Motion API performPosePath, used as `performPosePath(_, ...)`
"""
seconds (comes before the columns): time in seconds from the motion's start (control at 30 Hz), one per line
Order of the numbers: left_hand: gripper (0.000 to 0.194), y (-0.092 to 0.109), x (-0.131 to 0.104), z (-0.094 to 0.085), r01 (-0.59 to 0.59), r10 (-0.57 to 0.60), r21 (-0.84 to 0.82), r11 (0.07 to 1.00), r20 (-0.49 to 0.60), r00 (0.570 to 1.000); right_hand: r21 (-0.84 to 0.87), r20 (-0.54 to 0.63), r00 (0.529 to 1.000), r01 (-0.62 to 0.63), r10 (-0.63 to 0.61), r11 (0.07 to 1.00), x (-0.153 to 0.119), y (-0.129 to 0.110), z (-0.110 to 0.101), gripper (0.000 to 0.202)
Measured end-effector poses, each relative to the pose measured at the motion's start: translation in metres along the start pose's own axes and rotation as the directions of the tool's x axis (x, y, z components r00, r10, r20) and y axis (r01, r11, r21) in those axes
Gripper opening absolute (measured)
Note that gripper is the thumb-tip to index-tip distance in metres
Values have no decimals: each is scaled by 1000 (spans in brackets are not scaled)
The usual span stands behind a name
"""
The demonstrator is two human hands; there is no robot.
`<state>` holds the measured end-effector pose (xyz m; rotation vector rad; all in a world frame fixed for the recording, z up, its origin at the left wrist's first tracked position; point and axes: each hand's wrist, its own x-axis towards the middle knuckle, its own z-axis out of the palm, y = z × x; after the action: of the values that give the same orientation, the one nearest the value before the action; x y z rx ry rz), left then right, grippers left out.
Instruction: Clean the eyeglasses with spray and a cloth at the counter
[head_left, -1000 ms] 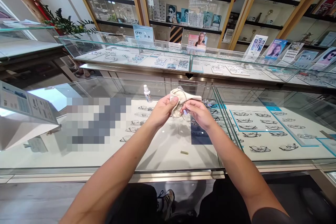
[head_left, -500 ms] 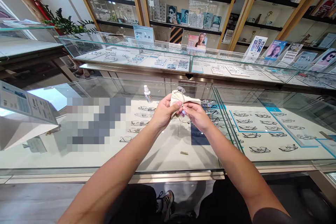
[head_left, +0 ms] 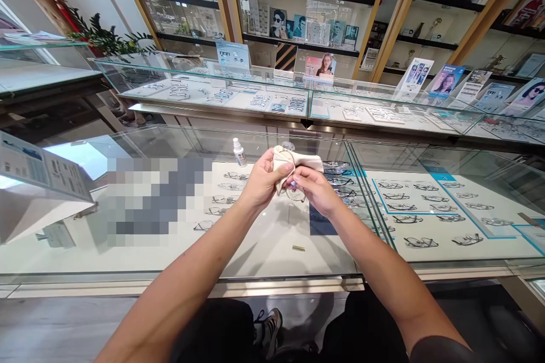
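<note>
A cream cleaning cloth [head_left: 309,161] is folded about one lens of a pair of eyeglasses [head_left: 295,197], above the glass counter. My left hand [head_left: 263,181] is closed on the cloth, its thumb pressing it against the lens. Close beside it, my right hand [head_left: 315,186] pinches the eyeglasses near the middle of the frame, fingertips almost touching the left thumb. The other thin round rim hangs below the fingers. Cloth and fingers hide much of the frame. Beyond my left hand a small white spray bottle [head_left: 239,152] stands upright on the counter.
The glass display case [head_left: 272,264] spans the front, with rows of eyeglasses [head_left: 402,207] inside. A small gold-coloured piece [head_left: 298,248] lies near its front. A sign stand [head_left: 38,181] is at the left. Another glass case [head_left: 213,105] runs behind, before shelves.
Both hands have shifted very slightly left with the cloth and eyeglasses. More of the lower round rim shows beneath the fingers. The bottle has not moved.
</note>
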<state>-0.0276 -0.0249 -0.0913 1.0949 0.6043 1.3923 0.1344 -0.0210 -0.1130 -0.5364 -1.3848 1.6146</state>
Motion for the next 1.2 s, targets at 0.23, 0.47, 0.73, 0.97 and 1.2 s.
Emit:
performPosePath(0.23, 58, 5, 0, -1, 37, -36, -107, 994, 11, 999, -12, 5, 998, 67, -67, 998, -2, 1, 2, 35)
performPosePath(0.47, 58, 8, 2, -5, 50, -46, -106, 993, 35, 998, -62, 9, 997, 71, -70, 996, -2, -3, -1, 37)
performPosePath(0.73, 42, 0, -2, -5, -9, 3, 75, 997, 83, 997, -84, 7, 1000, 20, -20, 996, 0, 4, -5, 40)
performPosePath(0.97, 43, -1, 0, -5, -45, 42, 111, 993, 24, 999, -101, -18, 1000, -5, 3, 995, -2, 1, -1, 45)
performPosePath(1.2, 50, 0, 2, -5, -77, 83, 113, 991, -48, 995, -83, -21, 1000, -5, 3, 997, -4, -2, 2, 42)
